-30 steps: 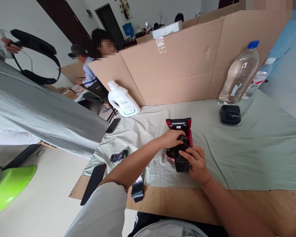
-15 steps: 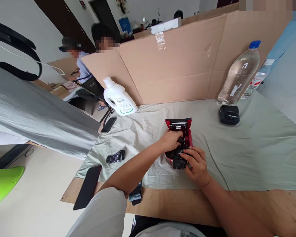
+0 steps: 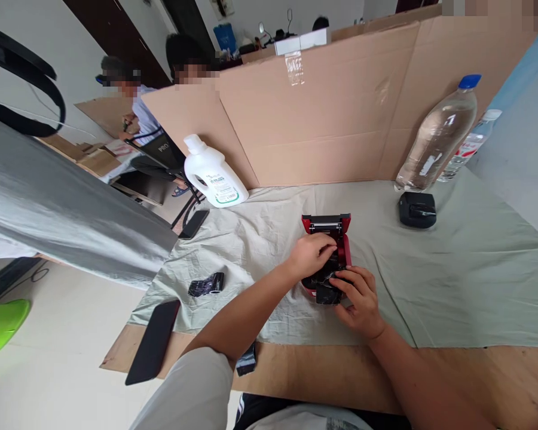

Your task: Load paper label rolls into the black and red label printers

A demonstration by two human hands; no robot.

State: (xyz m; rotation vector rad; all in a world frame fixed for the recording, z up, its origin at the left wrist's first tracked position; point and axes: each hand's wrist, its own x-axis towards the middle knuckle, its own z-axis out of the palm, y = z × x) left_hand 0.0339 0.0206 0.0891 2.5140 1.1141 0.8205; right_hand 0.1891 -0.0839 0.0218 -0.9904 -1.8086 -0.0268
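A small red and black printer (image 3: pixel 336 239) with its lid open lies on the pale green cloth (image 3: pixel 452 275) in the middle of the table. My left hand (image 3: pixel 311 254) rests on top of its open body, fingers curled over a black roll inside. My right hand (image 3: pixel 358 295) pinches the shiny black ribbon (image 3: pixel 326 291) at the printer's near end. Both hands touch the printer. A second black ribbon roll (image 3: pixel 206 284) lies on the cloth to the left.
A cardboard screen (image 3: pixel 323 101) stands behind the cloth. Also there: a white jug (image 3: pixel 213 173), a phone (image 3: pixel 193 224), a black phone (image 3: pixel 153 349) at the near-left edge, a black device (image 3: pixel 416 209), two water bottles (image 3: pixel 439 134). People sit behind on the left.
The loose black ribbon at the printer's near end has grown shorter and sits closer to the body. My left hand has shifted slightly over the roll. The view has drifted a little.
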